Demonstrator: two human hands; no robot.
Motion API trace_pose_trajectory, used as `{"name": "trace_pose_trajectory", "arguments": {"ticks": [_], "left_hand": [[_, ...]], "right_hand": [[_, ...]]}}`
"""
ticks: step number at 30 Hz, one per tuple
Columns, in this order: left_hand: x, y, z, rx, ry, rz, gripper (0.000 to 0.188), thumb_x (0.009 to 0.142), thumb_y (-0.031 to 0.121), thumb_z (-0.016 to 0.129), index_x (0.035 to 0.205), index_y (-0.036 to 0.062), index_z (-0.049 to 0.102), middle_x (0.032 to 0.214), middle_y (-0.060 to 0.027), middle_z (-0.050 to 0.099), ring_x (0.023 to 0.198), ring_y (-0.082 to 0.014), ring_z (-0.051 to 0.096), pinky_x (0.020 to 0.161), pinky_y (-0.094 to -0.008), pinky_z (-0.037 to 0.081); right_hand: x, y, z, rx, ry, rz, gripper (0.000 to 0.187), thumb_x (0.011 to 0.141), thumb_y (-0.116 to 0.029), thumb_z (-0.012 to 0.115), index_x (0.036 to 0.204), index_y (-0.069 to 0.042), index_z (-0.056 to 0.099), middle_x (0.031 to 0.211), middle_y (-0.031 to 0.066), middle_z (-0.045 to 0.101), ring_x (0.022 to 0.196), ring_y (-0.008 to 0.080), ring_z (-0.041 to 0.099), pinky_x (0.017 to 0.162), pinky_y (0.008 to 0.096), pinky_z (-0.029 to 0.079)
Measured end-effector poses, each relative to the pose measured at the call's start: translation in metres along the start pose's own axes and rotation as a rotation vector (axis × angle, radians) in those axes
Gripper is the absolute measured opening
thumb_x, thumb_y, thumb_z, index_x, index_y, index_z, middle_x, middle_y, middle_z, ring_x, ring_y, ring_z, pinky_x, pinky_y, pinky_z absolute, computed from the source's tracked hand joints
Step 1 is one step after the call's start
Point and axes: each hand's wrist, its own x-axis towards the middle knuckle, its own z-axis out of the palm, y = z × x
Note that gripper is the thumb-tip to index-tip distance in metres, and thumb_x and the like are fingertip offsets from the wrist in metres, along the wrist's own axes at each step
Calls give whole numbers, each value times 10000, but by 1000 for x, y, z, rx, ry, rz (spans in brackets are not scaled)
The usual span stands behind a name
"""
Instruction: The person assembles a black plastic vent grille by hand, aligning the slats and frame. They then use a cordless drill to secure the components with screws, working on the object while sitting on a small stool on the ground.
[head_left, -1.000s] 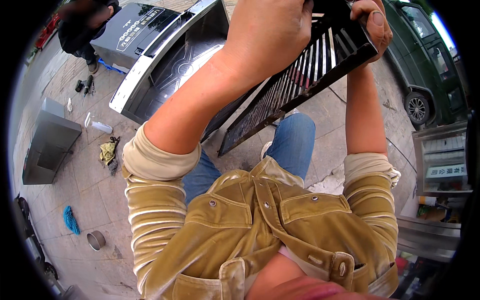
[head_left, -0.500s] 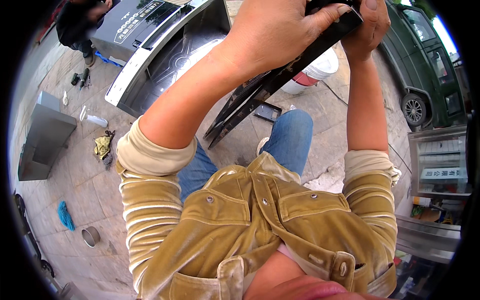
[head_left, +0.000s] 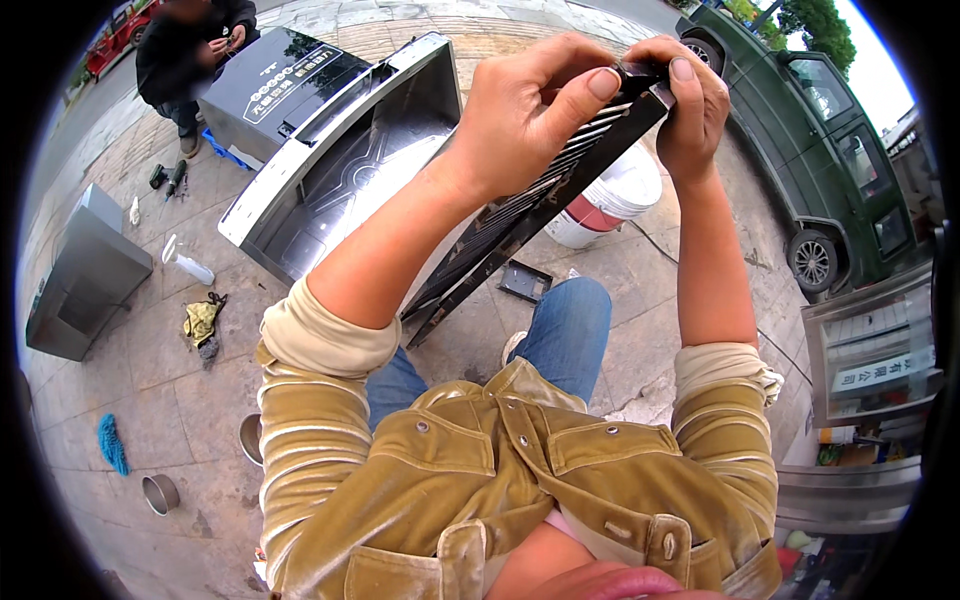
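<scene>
Black grille, hands raised, gripping it

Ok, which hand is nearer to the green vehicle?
Right. In the picture, the right hand, on the black panel, appears just left of the distant green vehicle; the left hand, also on the panel, is farther left.

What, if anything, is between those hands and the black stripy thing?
Nothing that I can see: the left hand and the right hand are both directly on the upper end of the black slatted panel.
</scene>
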Motion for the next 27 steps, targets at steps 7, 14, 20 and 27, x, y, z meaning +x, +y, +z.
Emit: {"name": "trace_pose_trajectory", "arguments": {"ticks": [7,14,20,27], "left_hand": [[-15,4,2,45,33,-10,433,857,304,732,1148,2,621,988,-145,713,920,-200,705,798,-320,569],[-33,0,12,-160,16,-276,495,839,271,745,1227,-1,601,931,-106,688,828,-137,641,771,-276,509],[-30,-1,10,-221,49,-298,427,871,240,710,1216,5,617,902,-64,672,802,-107,596,742,-273,500],[-30,3,6,-169,-20,-356,430,924,178,670,1286,-24,554,1088,-81,645,956,-116,602,871,-250,493]], "right_hand": [[-6,7,-2,-19,-32,105,403,985,-246,370,857,56,605,872,110,638,800,160,573,750,270,446],[-3,17,-8,44,-103,120,392,1032,-259,367,927,31,608,907,73,632,827,128,561,774,250,441],[9,13,-12,18,-257,151,376,1050,-274,371,949,16,589,902,53,615,850,120,550,789,240,433],[9,19,-11,-23,-249,236,375,1030,-346,432,1002,-5,585,943,63,607,891,126,548,813,262,430]]}}
